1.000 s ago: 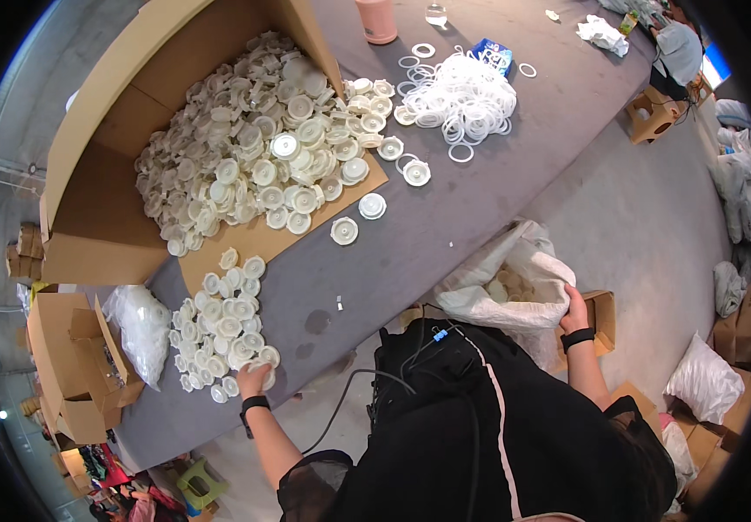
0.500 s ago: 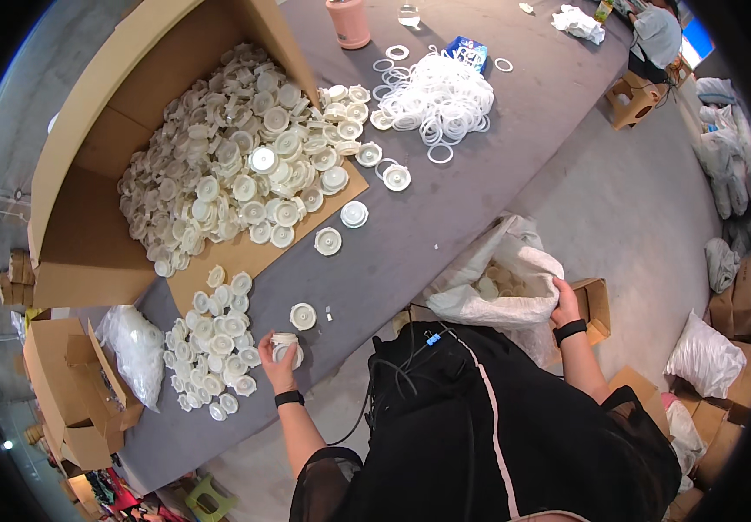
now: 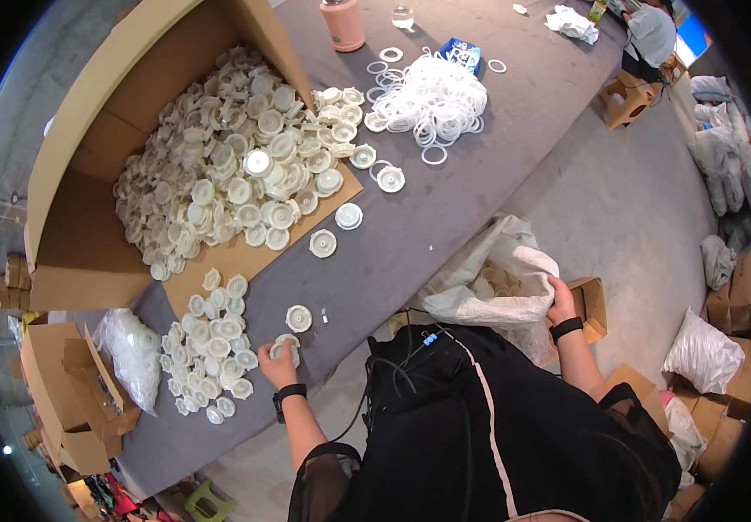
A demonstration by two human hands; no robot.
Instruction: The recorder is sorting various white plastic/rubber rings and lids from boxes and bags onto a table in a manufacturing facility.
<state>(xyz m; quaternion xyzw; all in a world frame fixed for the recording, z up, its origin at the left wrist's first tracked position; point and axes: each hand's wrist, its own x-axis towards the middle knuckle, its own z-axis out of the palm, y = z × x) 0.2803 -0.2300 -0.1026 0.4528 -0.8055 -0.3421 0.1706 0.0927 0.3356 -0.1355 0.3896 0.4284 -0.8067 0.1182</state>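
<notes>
At the near edge of the grey-covered table, my left hand has its fingers closed on a round white plastic cap; the hand partly hides it. Another white cap lies flat just beyond. Left of that hand spreads a loose pile of similar caps. My right hand grips the rim of a white woven sack, which hangs open by the table edge. Caps show inside its mouth.
A big cardboard box lies on its side, spilling caps onto its flap. White rings are heaped farther back, near a pink cup. A clear plastic bag is at the left. A person sits far right.
My left hand has come down onto the cap at the table edge; earlier its fingers pinched a cap just above another there. My right hand keeps its hold on the sack.
</notes>
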